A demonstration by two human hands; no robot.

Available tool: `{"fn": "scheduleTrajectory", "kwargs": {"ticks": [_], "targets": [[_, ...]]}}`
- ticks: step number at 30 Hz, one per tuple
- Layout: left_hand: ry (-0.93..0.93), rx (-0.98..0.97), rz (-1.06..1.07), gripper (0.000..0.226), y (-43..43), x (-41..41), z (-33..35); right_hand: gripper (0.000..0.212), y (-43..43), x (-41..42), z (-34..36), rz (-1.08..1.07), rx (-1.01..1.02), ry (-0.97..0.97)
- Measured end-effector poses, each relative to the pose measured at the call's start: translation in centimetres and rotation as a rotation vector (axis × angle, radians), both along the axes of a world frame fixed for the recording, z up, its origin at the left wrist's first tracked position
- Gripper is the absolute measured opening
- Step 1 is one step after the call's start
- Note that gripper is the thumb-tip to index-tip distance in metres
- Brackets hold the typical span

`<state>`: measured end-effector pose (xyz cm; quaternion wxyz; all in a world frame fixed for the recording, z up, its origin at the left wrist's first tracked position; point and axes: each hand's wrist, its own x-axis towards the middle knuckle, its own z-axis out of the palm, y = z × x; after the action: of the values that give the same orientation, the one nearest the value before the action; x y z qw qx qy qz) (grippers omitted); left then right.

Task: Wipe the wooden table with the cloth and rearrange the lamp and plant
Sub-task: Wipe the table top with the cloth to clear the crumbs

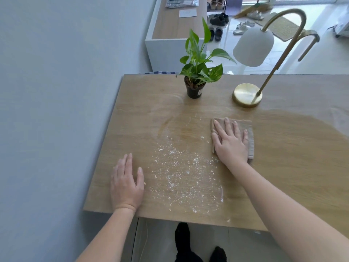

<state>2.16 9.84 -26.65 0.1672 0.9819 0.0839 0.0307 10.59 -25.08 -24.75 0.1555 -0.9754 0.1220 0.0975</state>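
Note:
My right hand (230, 141) lies flat, fingers spread, pressing a folded beige cloth (245, 127) onto the wooden table (292, 157). My left hand (126, 184) rests flat on the table near its front left corner, holding nothing. Between the two hands white crumbs and powder (181, 174) are scattered over the wood. A small green plant in a black pot (195, 87) stands near the far edge. To its right stands a lamp with a round brass base (246, 95), a curved brass arm and a white shade (253, 47).
A grey wall runs along the table's left side. Beyond the far edge stand a white cabinet (166, 48) and several shoes (219, 19) on the floor. My dark-socked feet (182, 235) show below the front edge.

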Motion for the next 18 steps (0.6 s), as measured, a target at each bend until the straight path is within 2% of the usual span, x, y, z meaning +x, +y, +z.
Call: {"fn": "scheduleTrajectory", "kwargs": {"ticks": [3, 5, 9, 13, 15, 18], "targets": [[0.021, 0.055, 0.005, 0.069, 1.9, -0.5, -0.7, 0.051, -1.0, -3.0, -0.1, 0.239, -0.003, -0.008], [0.029, 0.085, -0.017, 0.069, 2.3, -0.7, -1.2, 0.049, -3.6, -5.2, 0.1, 0.318, -0.01, 0.001], [0.034, 0.085, -0.001, 0.067, 2.2, -0.4, -1.3, 0.048, -6.5, -3.9, 0.7, 0.173, -0.011, 0.011], [0.03, 0.077, 0.001, 0.066, 2.1, -0.5, -1.2, 0.052, -2.3, 2.5, 0.7, -0.112, 0.031, -0.008], [0.028, 0.077, 0.001, 0.065, 2.1, -0.4, -1.3, 0.053, 0.9, 4.5, 0.3, -0.087, 0.03, -0.009], [0.021, 0.07, 0.003, 0.065, 2.2, -0.4, -1.5, 0.051, 3.5, 3.6, -0.1, 0.124, 0.029, -0.027]]}}
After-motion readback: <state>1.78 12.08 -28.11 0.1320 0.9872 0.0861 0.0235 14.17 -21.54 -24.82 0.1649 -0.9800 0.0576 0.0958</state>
